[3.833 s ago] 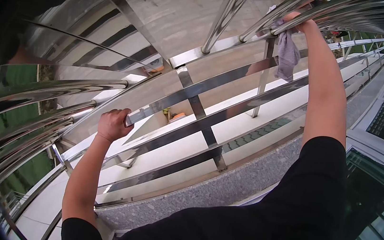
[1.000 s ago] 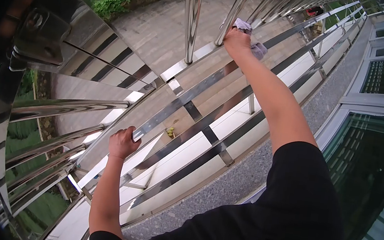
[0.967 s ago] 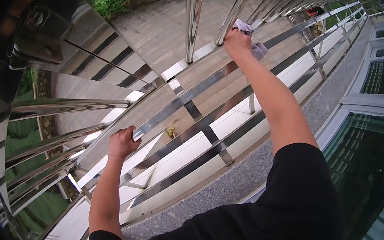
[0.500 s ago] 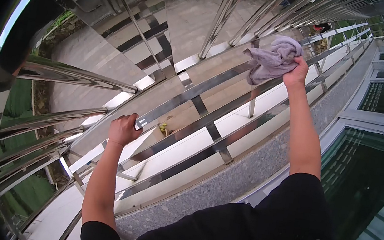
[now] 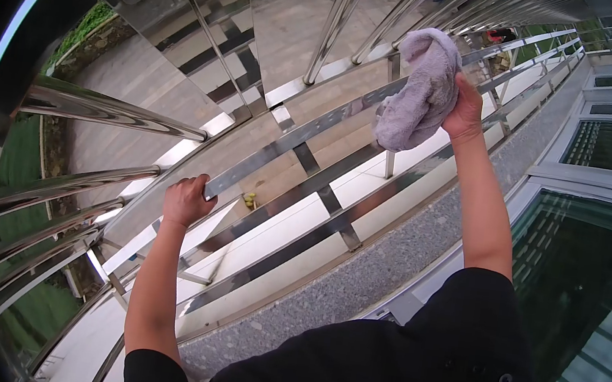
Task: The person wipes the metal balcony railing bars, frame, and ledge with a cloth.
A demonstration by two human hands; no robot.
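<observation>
Fingers of right hand [image 5: 465,107] clamp grey cloth [image 5: 419,90]; left hand [image 5: 186,199] seemingly wraps steel rail [image 5: 281,142].

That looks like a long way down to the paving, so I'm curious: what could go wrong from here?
The cloth hangs loosely from the right hand, held only at one edge beside the open bars; it might slip and fall to the paved ground below. The left hand grips one polished steel rail; smooth metal like that may let the fingers slide if weight shifts forward.
</observation>
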